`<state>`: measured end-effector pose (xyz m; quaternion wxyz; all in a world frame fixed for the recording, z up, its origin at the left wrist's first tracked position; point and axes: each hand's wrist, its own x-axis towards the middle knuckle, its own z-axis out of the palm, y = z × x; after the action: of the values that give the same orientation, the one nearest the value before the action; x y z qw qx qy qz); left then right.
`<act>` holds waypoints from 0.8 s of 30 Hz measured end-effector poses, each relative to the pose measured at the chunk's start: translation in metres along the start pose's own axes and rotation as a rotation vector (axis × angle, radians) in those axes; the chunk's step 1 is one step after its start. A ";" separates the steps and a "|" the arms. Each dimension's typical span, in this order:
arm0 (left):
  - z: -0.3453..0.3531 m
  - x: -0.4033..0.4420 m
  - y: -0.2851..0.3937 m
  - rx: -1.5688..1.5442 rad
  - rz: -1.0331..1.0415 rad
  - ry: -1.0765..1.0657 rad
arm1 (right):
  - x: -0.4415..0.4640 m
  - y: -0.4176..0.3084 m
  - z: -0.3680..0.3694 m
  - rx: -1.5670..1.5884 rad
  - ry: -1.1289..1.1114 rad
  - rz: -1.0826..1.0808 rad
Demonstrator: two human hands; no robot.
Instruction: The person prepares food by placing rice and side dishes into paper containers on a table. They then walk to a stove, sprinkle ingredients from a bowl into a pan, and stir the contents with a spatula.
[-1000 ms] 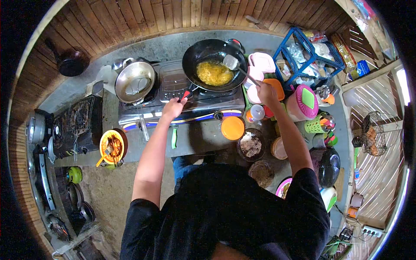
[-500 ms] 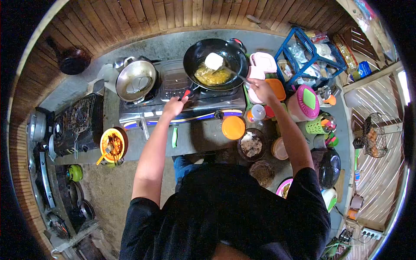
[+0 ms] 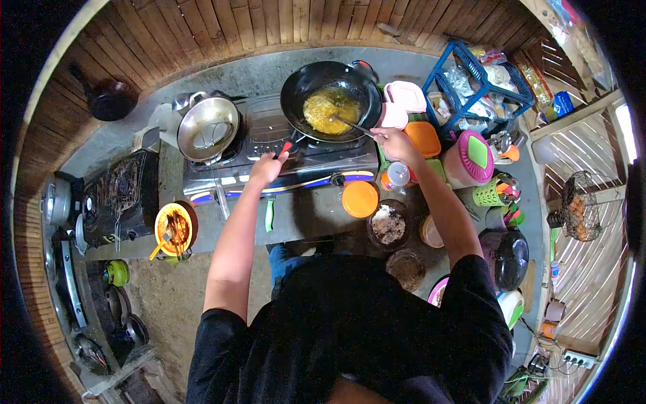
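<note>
My left hand (image 3: 268,168) is closed round the red-and-black handle (image 3: 287,146) of a large black wok (image 3: 296,87) on the right side of the gas stove (image 3: 269,176). Yellow food, perhaps egg (image 3: 318,110), lies in oil at the bottom of the wok. My right hand (image 3: 396,143) grips a spatula (image 3: 355,126) by its long dark handle. The spatula slants over the wok's right rim, and its head is down in the yellow food, mostly hidden. On the stove's left side sits a silver pan (image 3: 190,139).
An orange bowl (image 3: 160,224) of red sauce stands at the left. Near my right forearm are an orange lid (image 3: 360,200), a dark bowl with white powder (image 3: 374,236) and pink containers (image 3: 407,95). A blue rack (image 3: 449,46) stands behind. A green-handled knife (image 3: 270,215) lies in front of the stove.
The spatula's pale, shiny head was raised above the oil and is now lowered into the yellow food. My right hand has shifted slightly left and down. My left hand stays on the wok handle.
</note>
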<state>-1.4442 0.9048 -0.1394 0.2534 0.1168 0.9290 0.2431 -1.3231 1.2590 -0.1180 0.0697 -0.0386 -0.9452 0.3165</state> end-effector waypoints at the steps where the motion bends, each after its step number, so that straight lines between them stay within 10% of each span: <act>1: 0.001 0.001 -0.001 0.001 -0.001 -0.002 | -0.004 -0.019 -0.008 0.089 -0.039 0.071; 6: 0.001 0.001 -0.001 0.047 0.028 0.005 | -0.006 -0.002 -0.009 0.196 0.074 0.020; 13: 0.002 0.001 -0.003 0.029 0.014 0.010 | -0.019 -0.006 -0.049 -0.433 0.138 0.099; 19: 0.004 0.001 -0.004 0.005 0.027 0.045 | -0.023 0.024 -0.038 -0.238 -0.086 -0.152; 24: 0.002 0.000 -0.002 -0.013 0.009 0.032 | -0.017 0.002 -0.022 0.223 -0.223 0.213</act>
<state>-1.4437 0.9036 -0.1421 0.2380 0.1154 0.9308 0.2522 -1.3026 1.2715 -0.1036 -0.0655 -0.0953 -0.8968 0.4270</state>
